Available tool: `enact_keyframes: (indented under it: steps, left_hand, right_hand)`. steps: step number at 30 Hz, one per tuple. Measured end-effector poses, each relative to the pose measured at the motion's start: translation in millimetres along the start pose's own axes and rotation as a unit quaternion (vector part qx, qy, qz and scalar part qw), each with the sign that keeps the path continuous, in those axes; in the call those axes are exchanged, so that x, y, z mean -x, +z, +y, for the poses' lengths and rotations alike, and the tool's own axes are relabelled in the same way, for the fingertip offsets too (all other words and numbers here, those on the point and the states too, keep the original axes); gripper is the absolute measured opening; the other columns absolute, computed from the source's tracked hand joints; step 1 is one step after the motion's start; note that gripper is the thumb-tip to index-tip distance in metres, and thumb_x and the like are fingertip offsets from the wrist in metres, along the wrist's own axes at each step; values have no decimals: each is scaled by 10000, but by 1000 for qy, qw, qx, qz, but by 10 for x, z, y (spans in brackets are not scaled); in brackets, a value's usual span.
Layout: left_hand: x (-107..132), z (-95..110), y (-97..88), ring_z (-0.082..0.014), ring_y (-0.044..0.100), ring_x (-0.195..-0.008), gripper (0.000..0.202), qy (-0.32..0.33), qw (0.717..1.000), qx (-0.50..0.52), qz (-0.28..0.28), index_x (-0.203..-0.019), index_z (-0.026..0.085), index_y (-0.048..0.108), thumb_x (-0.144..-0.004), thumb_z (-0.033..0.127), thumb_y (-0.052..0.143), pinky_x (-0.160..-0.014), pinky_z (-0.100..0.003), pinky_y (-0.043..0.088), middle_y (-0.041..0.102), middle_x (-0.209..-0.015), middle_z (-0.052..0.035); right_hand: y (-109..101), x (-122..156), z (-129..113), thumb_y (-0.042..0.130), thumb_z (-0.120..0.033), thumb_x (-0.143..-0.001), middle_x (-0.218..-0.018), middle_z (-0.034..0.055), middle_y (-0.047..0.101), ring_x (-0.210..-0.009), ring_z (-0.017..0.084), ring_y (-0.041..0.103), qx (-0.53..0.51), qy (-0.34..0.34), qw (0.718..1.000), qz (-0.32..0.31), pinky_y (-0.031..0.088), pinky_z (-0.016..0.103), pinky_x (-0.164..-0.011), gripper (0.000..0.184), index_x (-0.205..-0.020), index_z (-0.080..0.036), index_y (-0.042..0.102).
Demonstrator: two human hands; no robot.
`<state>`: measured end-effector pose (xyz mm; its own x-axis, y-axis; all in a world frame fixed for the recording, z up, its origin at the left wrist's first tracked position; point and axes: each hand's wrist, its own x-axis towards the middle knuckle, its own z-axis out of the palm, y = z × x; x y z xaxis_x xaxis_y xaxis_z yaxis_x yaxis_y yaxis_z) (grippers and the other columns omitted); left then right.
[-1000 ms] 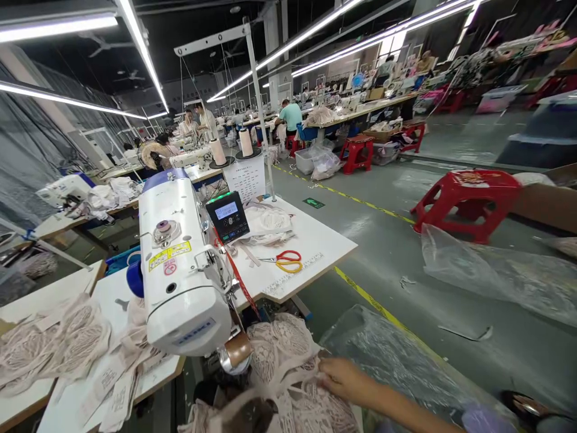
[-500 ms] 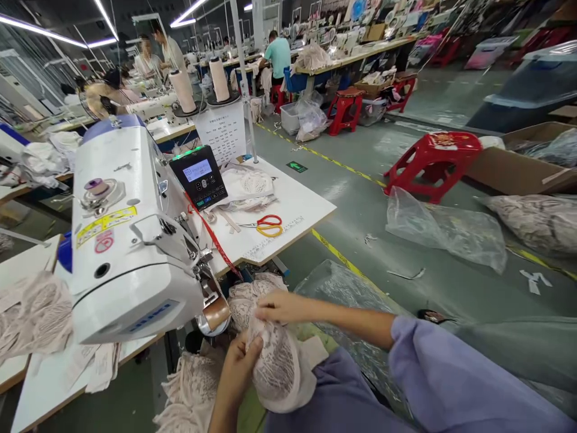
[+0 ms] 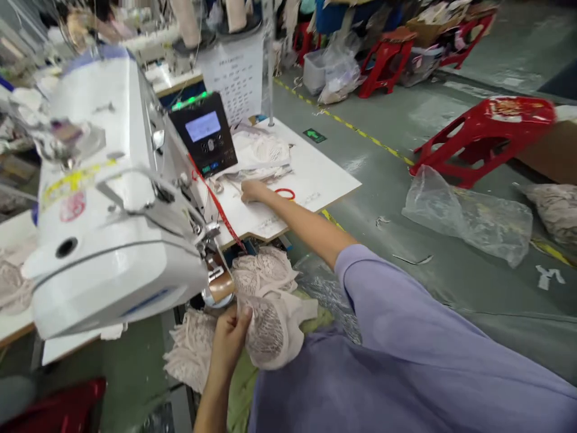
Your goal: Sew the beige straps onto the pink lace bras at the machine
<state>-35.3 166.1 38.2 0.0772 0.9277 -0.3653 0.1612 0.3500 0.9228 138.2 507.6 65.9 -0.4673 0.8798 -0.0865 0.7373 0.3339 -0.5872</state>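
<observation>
My left hand is closed on a pale lace bra cup piece, held low in front of the white sewing machine. My right hand is stretched out over the white table and rests on the red-handled scissors, fingers curled over them. More lace pieces lie heaped under the machine head. The machine's control panel glows just left of my right hand.
Lace pieces lie at the back of the table. A red plastic stool and clear plastic bags sit on the grey floor to the right. Yellow floor tape runs past the table. Further stools and bins stand at the back.
My right hand has let go of the lace piece and reached forward to the scissors on the table. My left hand keeps the lace piece. The view has tilted downward.
</observation>
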Motion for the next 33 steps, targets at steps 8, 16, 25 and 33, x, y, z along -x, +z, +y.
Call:
enact_keyframes:
  steps: [8,16,25,33]
  left_hand:
    - [157,67,-58,-136,466,-639,458,14,998,-44,39,-714,159,563,-878,585,602,-599,-232,377,491,-659,11]
    - [232,59,20,-133,480,-609,367,21,994,-33,101,-975,170,651,-916,522,567,-562,-219,374,554,-690,12]
    - [292,158,39,-135,526,-626,292,70,978,-82,179,-828,160,678,-889,439,619,-586,-222,417,615,-691,-6]
    - [331,178,44,-140,545,-609,330,49,980,-101,163,-892,161,729,-907,466,605,-541,-214,408,647,-690,-17]
  right_hand:
    - [118,418,209,688,-363,-928,-640,-69,322,-510,48,201,-426,4,903,-44,192,167,-434,317,-781,-170,484]
    - [217,783,171,757,-257,-867,-682,-62,397,-473,19,203,-630,113,767,-45,148,109,-351,291,-786,-164,493]
    - [398,1508,-50,827,-243,-749,-755,-39,563,-548,45,455,-672,48,736,-73,307,121,-423,301,-877,-176,563]
    - [942,2455,-659,686,-436,-887,-859,28,679,-770,167,616,-477,-46,864,-157,461,263,-671,331,-1078,-167,694]
